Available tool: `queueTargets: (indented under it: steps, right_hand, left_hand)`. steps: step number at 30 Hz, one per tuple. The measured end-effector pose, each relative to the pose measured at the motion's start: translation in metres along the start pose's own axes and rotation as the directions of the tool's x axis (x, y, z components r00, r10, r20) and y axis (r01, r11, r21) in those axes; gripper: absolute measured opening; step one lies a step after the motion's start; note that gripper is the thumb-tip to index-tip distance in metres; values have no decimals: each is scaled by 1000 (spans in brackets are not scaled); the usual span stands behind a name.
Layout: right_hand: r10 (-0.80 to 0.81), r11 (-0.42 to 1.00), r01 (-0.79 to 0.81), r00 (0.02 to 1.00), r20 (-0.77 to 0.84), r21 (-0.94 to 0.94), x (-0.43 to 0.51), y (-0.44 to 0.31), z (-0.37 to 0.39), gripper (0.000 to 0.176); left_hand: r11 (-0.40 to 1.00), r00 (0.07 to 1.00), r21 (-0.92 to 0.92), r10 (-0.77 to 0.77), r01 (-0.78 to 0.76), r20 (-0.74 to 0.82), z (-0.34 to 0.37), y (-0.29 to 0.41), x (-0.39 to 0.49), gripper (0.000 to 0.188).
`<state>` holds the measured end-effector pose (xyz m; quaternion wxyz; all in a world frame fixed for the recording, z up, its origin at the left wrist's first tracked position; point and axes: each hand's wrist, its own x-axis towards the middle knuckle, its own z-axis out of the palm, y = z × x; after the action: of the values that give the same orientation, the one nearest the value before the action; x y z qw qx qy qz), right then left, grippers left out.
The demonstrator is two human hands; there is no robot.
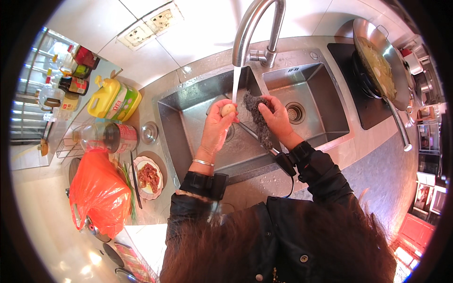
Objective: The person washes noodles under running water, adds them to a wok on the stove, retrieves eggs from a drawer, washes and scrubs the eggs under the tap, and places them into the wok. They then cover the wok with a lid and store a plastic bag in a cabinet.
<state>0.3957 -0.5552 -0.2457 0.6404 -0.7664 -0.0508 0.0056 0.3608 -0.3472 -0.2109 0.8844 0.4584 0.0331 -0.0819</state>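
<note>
Under the curved metal faucet [244, 39], water runs down beside my left hand [217, 123], whose fingers hold a small, pale, round item [228, 110], perhaps a potato or an egg. My right hand [276, 118] grips a dark grey scrubbing pad [260, 123] that hangs down, close to the left hand but apart from it. Both hands are above the stainless steel double sink [198, 141]. A metal rod with a black fitting crosses below the pad, partly hidden by it. The smaller basin at right shows a drain strainer [295, 113].
On the left counter stand a yellow detergent jug [113, 99], a plate of cut meat [148, 177], a glass lid [149, 133], a bottle [120, 138], green stalks and a red plastic bag [99, 194]. At right, a wok [378, 67] with food and liquid stands over a black cooktop [371, 113].
</note>
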Motion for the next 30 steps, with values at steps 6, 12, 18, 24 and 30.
queueTargets:
  steps: [6, 12, 18, 24, 30]
  right_hand:
    - [57, 993, -61, 997, 52, 96, -5, -1, -1, 26]
    - [117, 969, -144, 983, 143, 201, -6, -5, -2, 28]
    - [214, 900, -269, 958, 191, 343, -4, -15, -2, 31]
    - [238, 788, -324, 944, 227, 523, -4, -40, 9, 36]
    - [183, 824, -305, 941, 285, 478, -5, -47, 21, 39]
  left_hand:
    - [999, 1000, -34, 0, -1, -9, 5, 3, 2, 23]
    - [999, 999, -37, 30, -30, 18, 7, 5, 1, 16]
    - [994, 1000, -105, 27, -26, 7, 6, 7, 2, 23]
    - [998, 1000, -64, 7, -8, -20, 7, 5, 4, 36]
    - [993, 995, 107, 66, -58, -74, 14, 2, 1, 40]
